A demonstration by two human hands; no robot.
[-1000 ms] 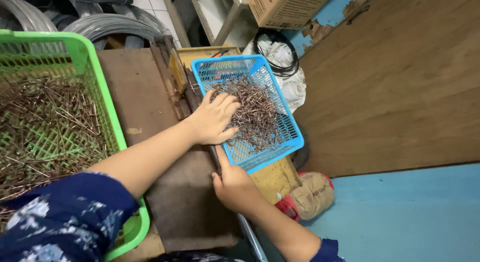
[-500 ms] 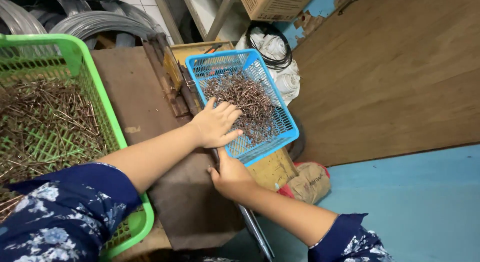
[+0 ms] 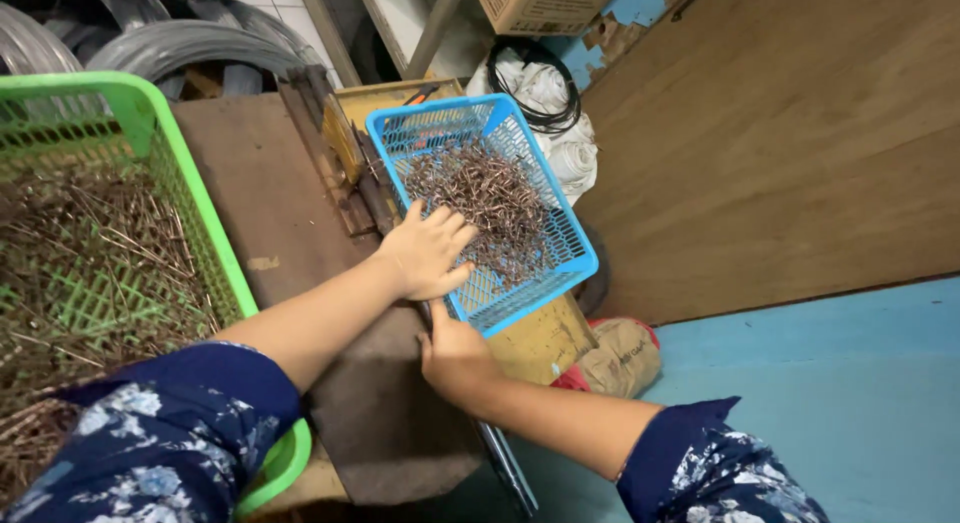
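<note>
A blue plastic basket (image 3: 577,270) holds a heap of thin brown nails (image 3: 487,201). My left hand (image 3: 427,253) lies flat inside the basket's near end, fingers spread on the nails. Just below the basket's near corner, my right hand (image 3: 455,351) presses against a metal strip at the edge of the dark brown board (image 3: 260,208); whether it grips the strip I cannot tell. Both arms wear dark blue flowered sleeves.
A big green basket (image 3: 190,193) full of long nails stands at the left. Grey wire coils (image 3: 170,43) lie at the back, a cardboard box (image 3: 545,3) and black cable (image 3: 540,78) behind the blue basket. Wooden panel (image 3: 780,143) at right, sack (image 3: 615,358) on the blue floor.
My left hand has slid a little toward the basket's near end over the nails. The right arm has come further into view; the view itself has shifted.
</note>
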